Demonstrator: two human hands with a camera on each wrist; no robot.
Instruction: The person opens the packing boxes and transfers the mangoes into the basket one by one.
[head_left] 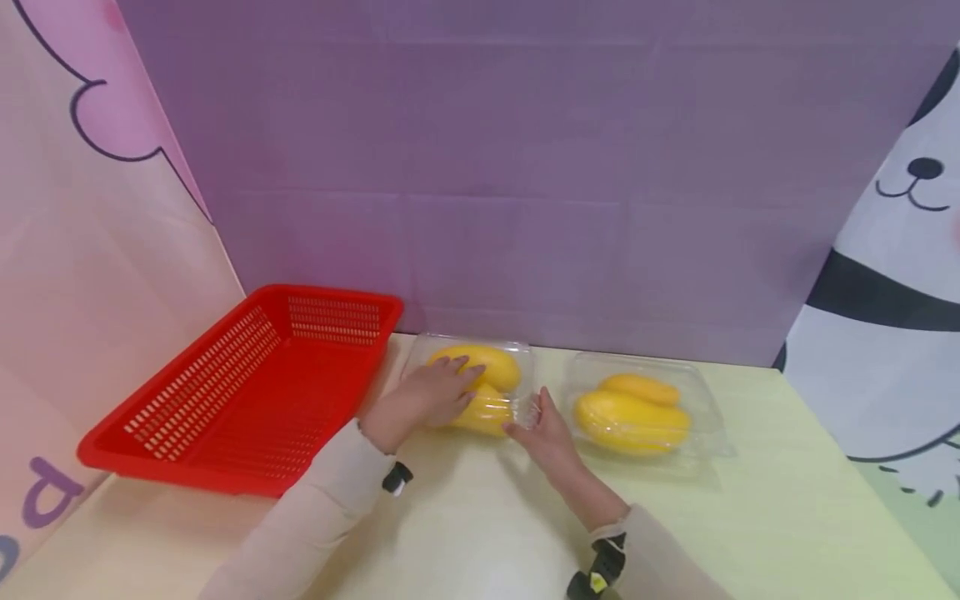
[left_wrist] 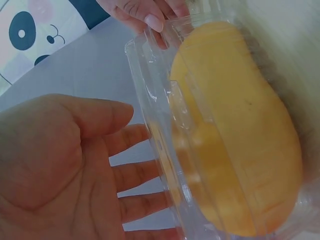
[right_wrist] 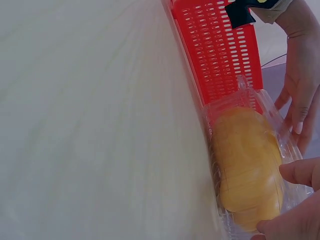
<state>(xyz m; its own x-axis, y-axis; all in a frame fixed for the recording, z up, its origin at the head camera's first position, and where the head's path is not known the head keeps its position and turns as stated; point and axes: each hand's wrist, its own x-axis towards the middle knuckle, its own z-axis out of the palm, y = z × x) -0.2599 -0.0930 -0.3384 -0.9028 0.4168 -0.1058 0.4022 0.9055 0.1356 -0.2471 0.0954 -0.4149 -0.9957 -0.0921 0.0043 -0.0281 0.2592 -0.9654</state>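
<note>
Two yellow mangoes [head_left: 487, 408] lie in a clear plastic clamshell box [head_left: 528, 357] near the back of the table. My left hand [head_left: 437, 392] reaches over the box from the left. Its fingers, spread and fairly straight, lie along the lid, and the thumb stands apart from the box in the left wrist view. At the right end, my right hand [head_left: 551, 437] grips the box's corner, thumb at the front and fingers farther back. A second clear clamshell box [head_left: 705, 400], also with two mangoes [head_left: 632, 421], sits just right of this hand.
A red slotted plastic basket [head_left: 300, 400] stands on the left, its right rim close to the first box. Behind the pale table [head_left: 480, 533] rises a purple backdrop [head_left: 510, 167]. A panda-print panel [head_left: 892, 333] borders the right side.
</note>
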